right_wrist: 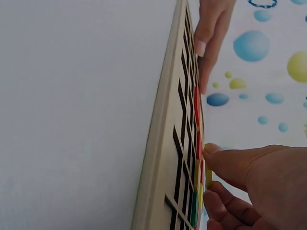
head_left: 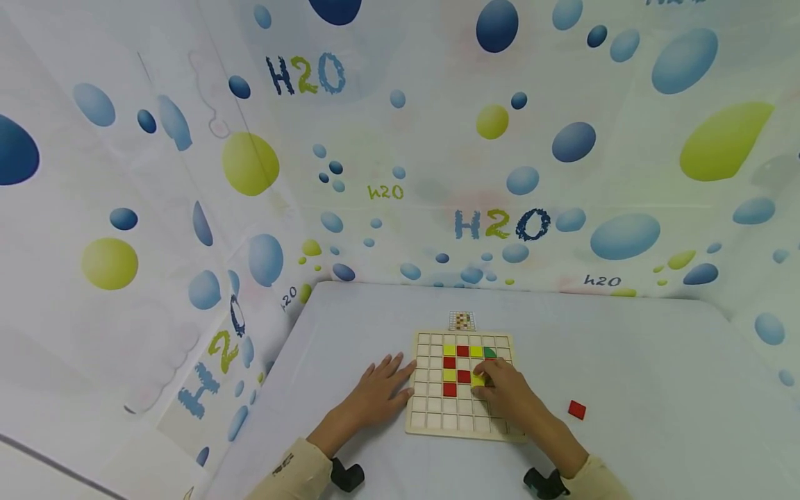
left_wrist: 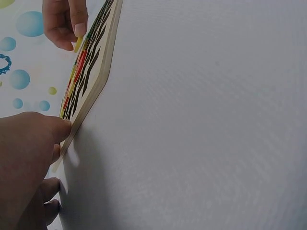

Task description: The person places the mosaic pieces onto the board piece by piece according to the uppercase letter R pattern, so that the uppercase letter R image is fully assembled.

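Observation:
A wooden grid board lies on the table with red, yellow and green pieces set in several of its squares. My right hand is over the board's right half, pinching a yellow tile between thumb and fingers. That tile is held on edge, close over the squares. At the board's left edge my left hand rests with fingers extended, thumb and fingertips touching the rim. A green piece sits in the upper right, beside a yellow square, with the right fingers partly covering the squares below it.
Beyond the board's far edge lies a small card printed with a coloured grid pattern. One loose red tile is on the white table, right of my right forearm. A sheet printed with drops and lettering hangs behind.

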A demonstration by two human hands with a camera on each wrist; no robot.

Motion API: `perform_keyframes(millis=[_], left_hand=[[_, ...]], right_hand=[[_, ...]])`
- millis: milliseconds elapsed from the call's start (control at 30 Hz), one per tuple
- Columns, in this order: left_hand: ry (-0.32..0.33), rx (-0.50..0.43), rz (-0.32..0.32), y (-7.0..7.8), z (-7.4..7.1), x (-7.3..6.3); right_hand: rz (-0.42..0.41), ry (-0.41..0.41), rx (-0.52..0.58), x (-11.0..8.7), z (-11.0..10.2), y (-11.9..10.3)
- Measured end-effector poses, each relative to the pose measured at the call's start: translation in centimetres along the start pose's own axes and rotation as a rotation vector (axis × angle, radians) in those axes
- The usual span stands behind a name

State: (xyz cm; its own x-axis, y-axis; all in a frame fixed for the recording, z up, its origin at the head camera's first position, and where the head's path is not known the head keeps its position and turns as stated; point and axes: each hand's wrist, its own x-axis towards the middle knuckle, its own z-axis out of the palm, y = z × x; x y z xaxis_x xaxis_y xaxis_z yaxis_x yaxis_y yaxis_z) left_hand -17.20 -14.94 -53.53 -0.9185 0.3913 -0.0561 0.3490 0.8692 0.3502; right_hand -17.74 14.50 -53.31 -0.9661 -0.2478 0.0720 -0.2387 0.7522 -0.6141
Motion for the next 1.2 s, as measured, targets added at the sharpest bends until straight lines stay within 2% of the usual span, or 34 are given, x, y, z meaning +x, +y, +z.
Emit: perform_keyframes(millis=[400,567,767,1000,1200], left_hand=[[-0.003,-0.001,0.005,-0.3,0.2,0.0],[-0.002,0.006,0.006,-0.5,0.3,0.0],[0.0,0.0,0.014,-0.6,0.3,0.0],[-0.002,-0.007,0.021,-0.4,0.2,0.0],[0.008,-0.001,0.021,-0.3,0.0,0.0]], right_hand=[[-0.136,0.027,-0.075,-0.3,1.4,-1.1],[-0.154,0.023,-0.111,-0.3,1.4,-1.4],[-0.164,0.019,-0.099,-0.6,1.2,-1.6],[-0.126,0.014,-0.084,-1.2,0.5,-0.5],[0.014,-0.029,-0.106,-2.5,-2.2,1.6]])
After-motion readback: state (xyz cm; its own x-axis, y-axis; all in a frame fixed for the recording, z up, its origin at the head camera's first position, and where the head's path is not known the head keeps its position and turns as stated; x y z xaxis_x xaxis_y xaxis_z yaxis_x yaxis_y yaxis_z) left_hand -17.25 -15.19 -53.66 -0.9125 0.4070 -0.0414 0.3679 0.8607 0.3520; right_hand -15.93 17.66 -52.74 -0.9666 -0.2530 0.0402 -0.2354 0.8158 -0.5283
